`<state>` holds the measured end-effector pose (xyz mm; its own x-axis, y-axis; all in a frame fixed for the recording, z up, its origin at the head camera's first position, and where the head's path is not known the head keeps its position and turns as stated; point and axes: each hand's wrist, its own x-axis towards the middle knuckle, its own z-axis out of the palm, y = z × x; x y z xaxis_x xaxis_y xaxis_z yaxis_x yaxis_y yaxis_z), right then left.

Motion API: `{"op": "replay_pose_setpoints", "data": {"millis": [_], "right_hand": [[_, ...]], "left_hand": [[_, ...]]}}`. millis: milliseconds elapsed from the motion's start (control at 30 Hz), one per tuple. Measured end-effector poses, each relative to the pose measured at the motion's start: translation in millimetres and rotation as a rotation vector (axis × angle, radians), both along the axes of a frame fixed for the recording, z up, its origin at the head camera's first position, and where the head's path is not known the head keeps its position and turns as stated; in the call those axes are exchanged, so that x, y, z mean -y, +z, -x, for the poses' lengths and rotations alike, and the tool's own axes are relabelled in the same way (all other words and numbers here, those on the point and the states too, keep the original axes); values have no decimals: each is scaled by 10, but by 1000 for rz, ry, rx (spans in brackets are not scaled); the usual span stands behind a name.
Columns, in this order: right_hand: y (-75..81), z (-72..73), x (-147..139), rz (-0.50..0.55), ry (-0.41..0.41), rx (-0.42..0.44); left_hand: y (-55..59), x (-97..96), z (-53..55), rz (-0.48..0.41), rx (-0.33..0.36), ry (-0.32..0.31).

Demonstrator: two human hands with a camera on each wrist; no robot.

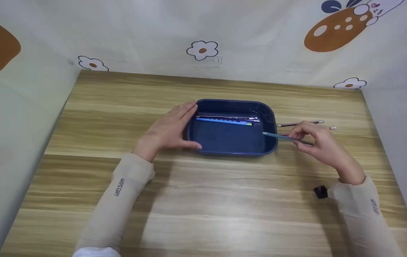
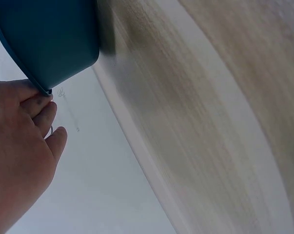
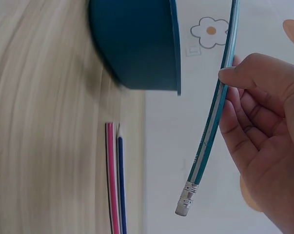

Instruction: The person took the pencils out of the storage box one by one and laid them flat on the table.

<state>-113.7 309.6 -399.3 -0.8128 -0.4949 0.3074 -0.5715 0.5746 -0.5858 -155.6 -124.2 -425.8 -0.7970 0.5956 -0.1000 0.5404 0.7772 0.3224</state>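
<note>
A dark blue rectangular container (image 1: 230, 142) stands on the table, with a bright blue pencil (image 1: 224, 122) and darker pencils beside it lying inside along the far half. At its left end, my left hand (image 1: 169, 126) holds the rim, fingers along the far left corner and thumb over the near one. My right hand (image 1: 317, 142) pinches a teal striped pencil (image 3: 210, 122) between thumb and fingers. The pencil's point reaches over the container's right rim; its eraser end (image 3: 182, 207) points away from it.
Right of the container, a pink-striped pencil (image 3: 111, 175) and a dark blue pencil (image 3: 121, 180) lie on the wood-grain table (image 1: 210, 200). Pale printed walls (image 1: 253, 43) border the table at the back and both sides. A small black piece (image 1: 320, 192) is at the right cuff.
</note>
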Motion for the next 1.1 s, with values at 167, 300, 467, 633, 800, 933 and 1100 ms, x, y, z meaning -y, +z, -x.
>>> {"op": "replay_pose_setpoints", "data": {"millis": [167,300,467,633,800,933,1100], "right_hand": [[-58,-51,-157,-36,-31,-14],[-102,-70,-269,-64,-63,-22],[-157,-82,-405,-63,-91,-20],[-201,-103,-545,-64,-122,0],[-242,-118,-664,-128,-161,12],[-303,-104,-728,-179,-168,53],[-361,-65,-768,-240,-150,161]], "left_hand": [[0,1,-4,-3,15,4],[1,4,-11,-7,18,7],[-1,6,-7,-3,15,4],[-2,0,3,3,17,1],[-4,-6,12,-5,-11,-6],[-16,-5,15,-1,-19,-13],[-18,-3,14,9,-6,-4]]}}
